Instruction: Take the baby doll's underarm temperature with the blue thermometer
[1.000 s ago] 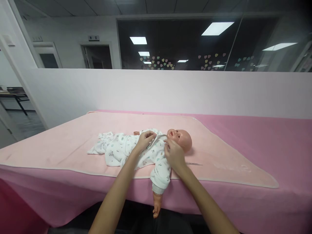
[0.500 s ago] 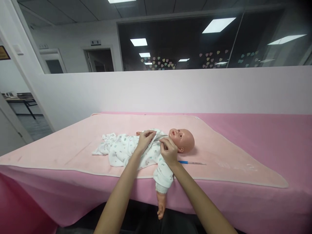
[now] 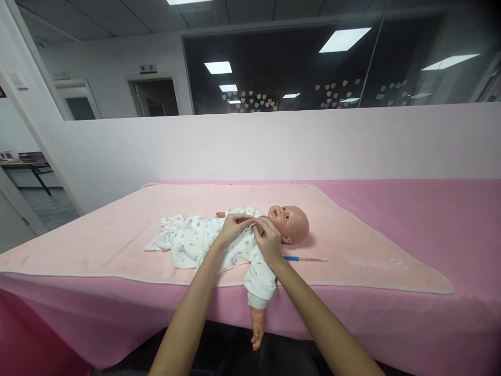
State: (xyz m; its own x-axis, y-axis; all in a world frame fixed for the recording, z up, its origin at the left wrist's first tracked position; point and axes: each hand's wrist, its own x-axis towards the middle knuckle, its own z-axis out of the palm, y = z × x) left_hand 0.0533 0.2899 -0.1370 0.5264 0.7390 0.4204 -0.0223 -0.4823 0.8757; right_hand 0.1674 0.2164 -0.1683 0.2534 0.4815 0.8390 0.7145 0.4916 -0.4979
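A baby doll (image 3: 290,224) lies on its back on a light pink blanket (image 3: 117,230), head to the right. It wears a white printed romper (image 3: 195,243). One sleeved arm hangs over the table's front edge. My left hand (image 3: 231,228) and my right hand (image 3: 268,237) meet on the doll's chest just below its chin, both pinching the romper's front edges together. A thin stick with a blue end (image 3: 305,259) lies on the blanket beside the doll's head, to the right of my right hand.
The blanket covers a long table with a darker pink cloth (image 3: 430,219). A low white partition (image 3: 274,141) runs behind it, with dark glass above. An open doorway and a desk (image 3: 27,162) show at the far left.
My two hands have drawn closer together at the doll's neckline, closing the romper's open flap. The view has shifted slightly.
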